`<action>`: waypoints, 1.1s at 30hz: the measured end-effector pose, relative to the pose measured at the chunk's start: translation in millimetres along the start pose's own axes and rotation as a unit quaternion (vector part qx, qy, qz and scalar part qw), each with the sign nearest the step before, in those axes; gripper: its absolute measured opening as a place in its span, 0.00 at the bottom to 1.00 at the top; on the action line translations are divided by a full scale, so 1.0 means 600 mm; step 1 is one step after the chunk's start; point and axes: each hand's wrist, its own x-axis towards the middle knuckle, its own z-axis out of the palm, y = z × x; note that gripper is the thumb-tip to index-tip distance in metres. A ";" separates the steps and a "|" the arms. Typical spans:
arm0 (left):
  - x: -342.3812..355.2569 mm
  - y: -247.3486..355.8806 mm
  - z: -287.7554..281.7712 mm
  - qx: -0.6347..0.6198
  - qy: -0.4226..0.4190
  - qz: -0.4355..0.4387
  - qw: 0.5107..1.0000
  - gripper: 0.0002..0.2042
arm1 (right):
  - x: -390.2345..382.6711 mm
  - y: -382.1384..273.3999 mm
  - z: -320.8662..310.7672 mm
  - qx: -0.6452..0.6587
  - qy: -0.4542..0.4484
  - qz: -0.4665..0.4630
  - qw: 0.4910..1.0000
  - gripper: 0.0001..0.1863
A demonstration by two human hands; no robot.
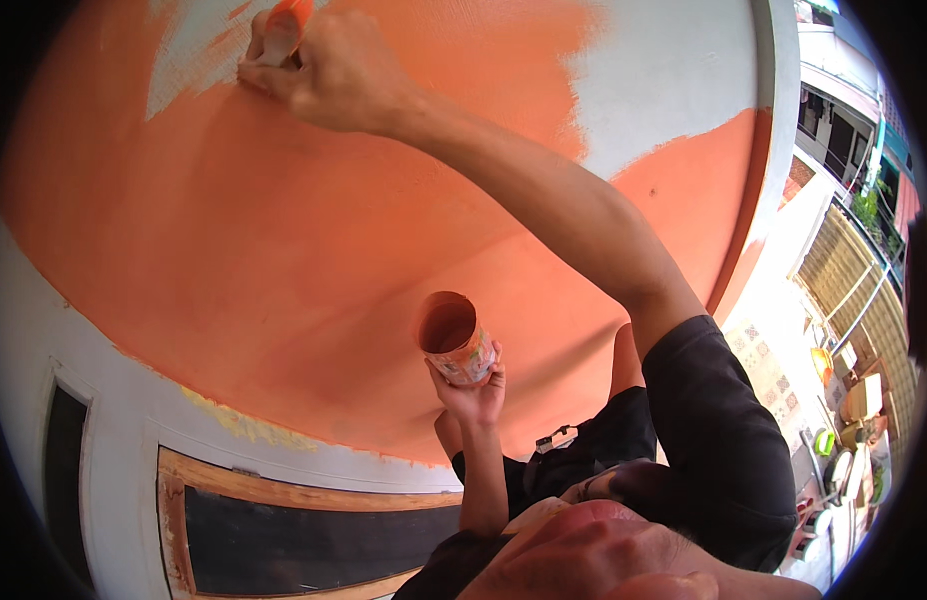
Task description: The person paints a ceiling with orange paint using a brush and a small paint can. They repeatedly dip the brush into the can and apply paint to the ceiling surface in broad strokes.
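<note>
High on the wall point(314, 230), at the upper left, my right hand point(344, 75) is closed around a paintbrush point(286, 30). The brush's upper part is orange and a pale part shows between my fingers; its bristles are hard to make out. Around it, orange paint borders a patch of bare pale wall with streaky strokes. Lower down, near the middle, my left hand point(472, 400) grips a paint can point(466, 355) from below. The can is open-topped, tilted a little, and smeared with orange; how much paint is inside cannot be made out.
A wooden-framed dark panel point(324, 540) and a narrow dark opening point(64, 440) lie below the orange area. Pale unpainted wall point(674, 80) spans the upper right, ending at a corner edge point(779, 110). Beyond are patterned floor tiles point(769, 375) and piled household items point(854, 450).
</note>
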 end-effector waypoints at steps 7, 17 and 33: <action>0.013 -0.017 0.003 -0.007 -0.030 -0.003 1.000 0.32 | -0.090 0.175 -0.404 -0.003 0.330 0.076 0.941 0.10; 0.015 -0.041 0.001 -0.013 -0.020 -0.028 0.999 0.31 | -0.122 0.079 -0.265 -0.491 0.076 -0.015 0.868 0.20; -0.004 -0.020 -0.009 0.022 0.010 -0.021 1.000 0.32 | -0.203 0.181 -0.467 -0.155 0.363 0.028 0.918 0.11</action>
